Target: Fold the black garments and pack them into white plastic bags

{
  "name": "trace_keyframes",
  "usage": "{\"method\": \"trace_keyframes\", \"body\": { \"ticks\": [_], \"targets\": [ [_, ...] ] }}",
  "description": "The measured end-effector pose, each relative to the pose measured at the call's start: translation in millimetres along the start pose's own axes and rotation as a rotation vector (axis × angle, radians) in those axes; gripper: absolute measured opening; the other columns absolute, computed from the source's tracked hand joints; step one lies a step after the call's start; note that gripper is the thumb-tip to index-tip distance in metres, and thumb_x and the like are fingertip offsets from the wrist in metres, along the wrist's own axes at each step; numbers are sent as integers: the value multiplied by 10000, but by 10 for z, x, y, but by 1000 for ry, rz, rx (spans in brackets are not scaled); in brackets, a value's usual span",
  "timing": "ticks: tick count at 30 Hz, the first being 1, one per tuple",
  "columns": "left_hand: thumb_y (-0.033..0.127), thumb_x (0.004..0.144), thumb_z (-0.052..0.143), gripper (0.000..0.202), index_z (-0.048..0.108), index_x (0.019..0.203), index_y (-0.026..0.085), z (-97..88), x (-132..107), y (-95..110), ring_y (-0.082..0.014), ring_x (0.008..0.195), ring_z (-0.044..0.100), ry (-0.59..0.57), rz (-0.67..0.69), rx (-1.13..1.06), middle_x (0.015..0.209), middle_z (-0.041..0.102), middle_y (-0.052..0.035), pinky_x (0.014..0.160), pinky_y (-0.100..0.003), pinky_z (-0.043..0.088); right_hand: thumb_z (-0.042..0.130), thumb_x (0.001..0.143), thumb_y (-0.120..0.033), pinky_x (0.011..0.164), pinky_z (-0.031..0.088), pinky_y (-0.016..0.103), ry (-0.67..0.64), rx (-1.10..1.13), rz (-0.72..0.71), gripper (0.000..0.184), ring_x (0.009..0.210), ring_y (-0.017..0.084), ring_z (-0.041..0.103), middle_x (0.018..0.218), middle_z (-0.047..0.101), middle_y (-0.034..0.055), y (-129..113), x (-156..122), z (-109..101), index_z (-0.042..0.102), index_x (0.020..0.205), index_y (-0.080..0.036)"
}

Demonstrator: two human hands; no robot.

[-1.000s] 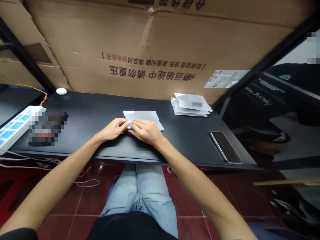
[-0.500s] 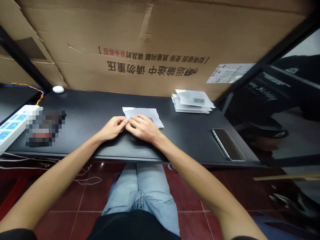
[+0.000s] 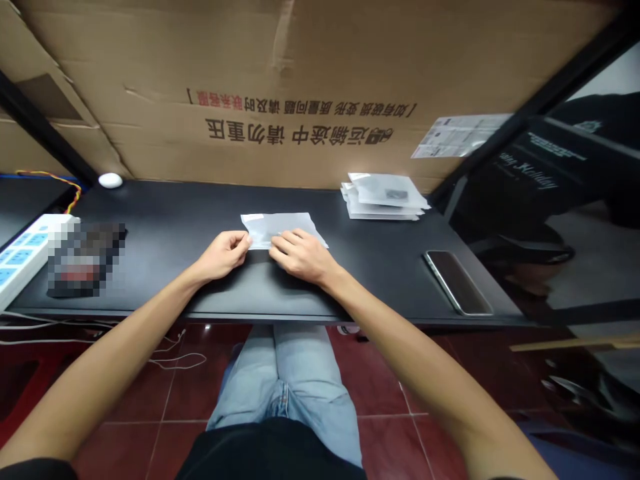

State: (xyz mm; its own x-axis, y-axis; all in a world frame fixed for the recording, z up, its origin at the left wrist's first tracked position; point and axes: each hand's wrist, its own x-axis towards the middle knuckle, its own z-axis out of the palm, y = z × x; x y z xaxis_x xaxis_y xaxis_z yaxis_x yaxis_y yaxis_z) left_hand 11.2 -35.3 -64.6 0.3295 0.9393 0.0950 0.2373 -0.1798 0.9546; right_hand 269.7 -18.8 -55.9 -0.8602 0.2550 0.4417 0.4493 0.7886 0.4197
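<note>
A frosted white plastic bag (image 3: 283,223) lies flat on the black desk (image 3: 170,213) in front of me. My left hand (image 3: 224,255) pinches its near left corner between thumb and fingertips. On the near edge of the same bag, to the right, rests my right hand (image 3: 304,256) with its fingers curled down; whether they grip the edge or only press on it is hard to see. That hand hides part of the bag and what is inside it.
Several similar bags (image 3: 385,193) are stacked at the back right, the top one with a dark item inside. A phone (image 3: 457,283) lies at the right. At the left are a power strip (image 3: 25,250), a pixelated dark object (image 3: 87,260) and a white oval object (image 3: 111,181). Cardboard (image 3: 165,60) stands behind.
My right hand has slid rightward along the bag's near edge, away from my left hand. The left hand keeps its pinch at the corner. The view has shifted slightly.
</note>
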Motion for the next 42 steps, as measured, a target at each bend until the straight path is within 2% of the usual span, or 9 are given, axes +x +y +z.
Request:
{"method": "trace_keyframes", "body": {
  "ticks": [13,18,23,27,30,33,36,39,42],
  "targets": [
    [559,1069,581,505,411,720,236,-19,-1,19,-88,459,386,-21,-6,70,521,497,37,477,-232,286,477,1086,-73,789,420,387,-18,-57,64,291,899,224,592,1190,781,121,337,-680,-188,746,1049,-178],
    [551,1075,565,503,422,712,234,-22,4,14,-91,461,399,-25,-1,76,520,506,36,489,-236,304,464,1085,-83,858,503,392,-40,-54,81,301,929,236,624,1170,782,122,490,-968,-269,742,1035,-187],
    [533,1067,573,493,435,702,232,-20,7,14,-97,467,404,-70,-16,121,527,522,29,488,-240,299,473,1101,-142,946,591,442,-52,114,161,301,1035,262,698,1204,789,123,563,-1189,-305,760,1081,-230],
    [553,1081,546,499,440,713,233,-21,-10,18,-105,475,425,-86,-12,122,533,523,28,494,-242,309,555,1085,-214,1056,610,515,-45,208,283,238,1222,317,715,1326,768,165,461,-1049,-310,769,1189,-214],
    [573,1091,531,507,452,726,229,-29,-23,10,-105,483,424,-117,-13,135,550,526,28,498,-239,314,626,1055,-261,1186,545,580,-65,232,288,457,1466,376,603,1592,624,231,332,-726,-260,639,1499,-151],
    [581,1093,529,510,464,734,223,-43,-32,-2,-103,496,416,-148,-7,145,566,531,29,508,-238,321,605,1025,-165,1265,464,585,-152,248,201,664,1594,387,486,1726,472,263,214,-337,-129,455,1667,-90],
    [580,1089,538,514,473,727,221,-50,-45,-7,-102,500,416,-149,4,135,564,529,31,525,-241,342,541,1019,-80,1231,492,582,-231,219,199,675,1570,375,528,1685,526,263,161,-51,9,434,1685,-100],
    [578,1074,571,516,442,717,228,-36,-56,-9,-103,494,430,-103,14,22,566,473,47,530,-253,361,502,1010,-35,1155,572,514,-263,203,224,682,1502,334,608,1643,593,221,251,24,6,455,1681,-150],
    [565,1058,609,494,431,738,234,-13,-56,-15,-104,493,448,-47,33,-106,606,432,61,520,-266,367,462,951,26,1148,597,443,-172,238,287,805,1503,273,613,1694,557,146,568,-117,-197,412,1719,-210]
  ]
}}
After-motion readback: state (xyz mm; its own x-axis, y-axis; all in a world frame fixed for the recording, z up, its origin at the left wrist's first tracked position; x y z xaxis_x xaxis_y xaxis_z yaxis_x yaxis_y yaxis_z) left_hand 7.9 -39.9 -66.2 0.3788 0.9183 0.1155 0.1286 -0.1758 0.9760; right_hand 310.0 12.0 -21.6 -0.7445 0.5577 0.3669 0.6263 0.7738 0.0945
